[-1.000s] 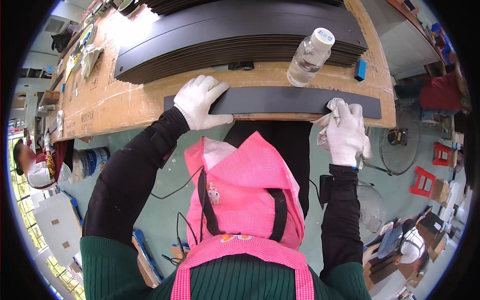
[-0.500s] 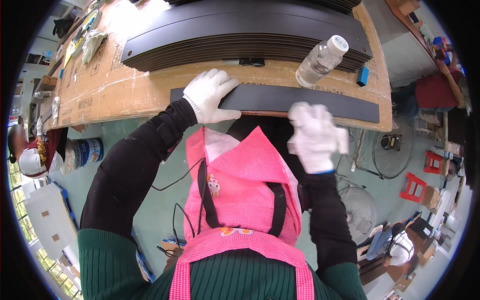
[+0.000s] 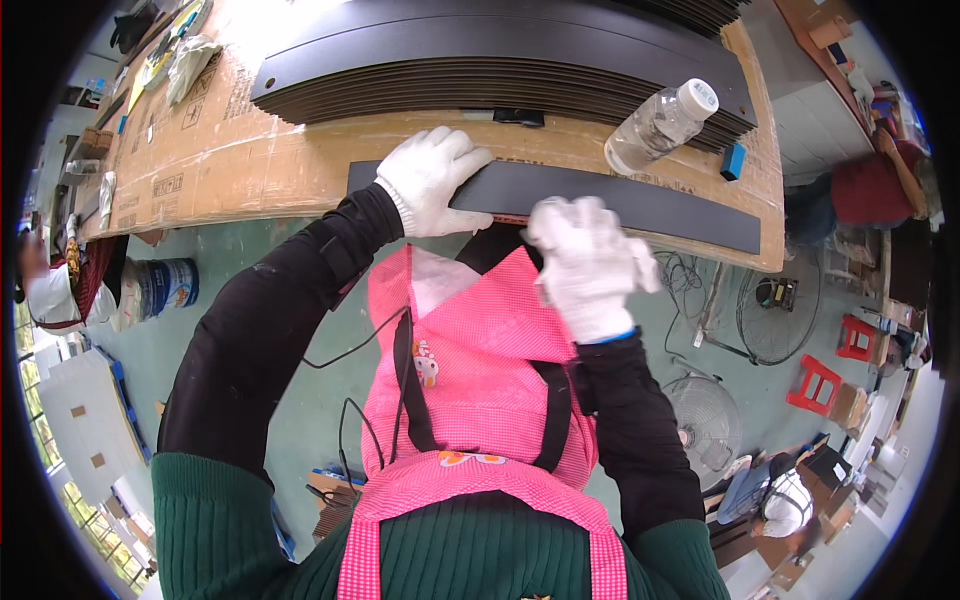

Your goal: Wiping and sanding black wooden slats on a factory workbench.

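Note:
A long black strip (image 3: 640, 205) lies along the near edge of a cardboard-covered bench (image 3: 250, 160). My left hand (image 3: 432, 178), in a white glove, presses flat on the strip's left part. My right hand (image 3: 590, 262), also gloved, hovers at the strip's near edge around its middle, fingers curled; whether it grips anything I cannot tell. A tall stack of similar black strips (image 3: 500, 55) sits further back on the bench. I wear a pink apron (image 3: 480, 370) and dark sleeves.
A clear plastic bottle (image 3: 660, 125) lies on the bench near the stack's right end, with a small blue block (image 3: 733, 162) beside it. Fans (image 3: 775, 320) and red stools (image 3: 818, 385) stand on the green floor at right. A paint can (image 3: 165, 285) stands at left.
My right hand has moved left along the strip, from near its right end to about its middle. My left hand has stayed on the strip's left part.

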A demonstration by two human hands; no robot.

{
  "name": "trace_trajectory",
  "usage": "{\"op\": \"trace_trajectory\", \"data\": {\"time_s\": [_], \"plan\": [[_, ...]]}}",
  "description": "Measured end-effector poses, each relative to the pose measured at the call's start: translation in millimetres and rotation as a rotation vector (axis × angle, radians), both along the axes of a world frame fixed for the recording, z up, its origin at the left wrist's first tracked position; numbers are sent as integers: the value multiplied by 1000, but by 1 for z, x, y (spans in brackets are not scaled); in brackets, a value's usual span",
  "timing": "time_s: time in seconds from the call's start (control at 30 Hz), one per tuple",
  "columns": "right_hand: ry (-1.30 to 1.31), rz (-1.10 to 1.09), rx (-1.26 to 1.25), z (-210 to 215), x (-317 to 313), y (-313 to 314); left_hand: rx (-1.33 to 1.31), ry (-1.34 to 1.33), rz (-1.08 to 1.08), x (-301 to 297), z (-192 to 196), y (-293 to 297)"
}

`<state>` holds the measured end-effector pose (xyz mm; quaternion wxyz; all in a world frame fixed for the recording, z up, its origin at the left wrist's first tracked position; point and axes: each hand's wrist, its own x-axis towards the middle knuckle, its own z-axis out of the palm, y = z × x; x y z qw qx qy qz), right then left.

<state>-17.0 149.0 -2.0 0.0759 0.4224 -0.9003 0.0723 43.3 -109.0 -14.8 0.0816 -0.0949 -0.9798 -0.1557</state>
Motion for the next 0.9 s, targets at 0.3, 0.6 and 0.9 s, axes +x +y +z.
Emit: {"op": "trace_trajectory", "data": {"time_s": [0.3, 0.6, 0.9], "plan": [[-352, -444, -163, -4, -71, 105, 21, -28, 21, 3, 6, -3], [-245, 61, -60, 6, -1, -33, -2, -25, 31, 16, 6, -14], [-165, -759, 105, 25, -112, 133, 32, -23, 227, 56, 1, -43]]}}
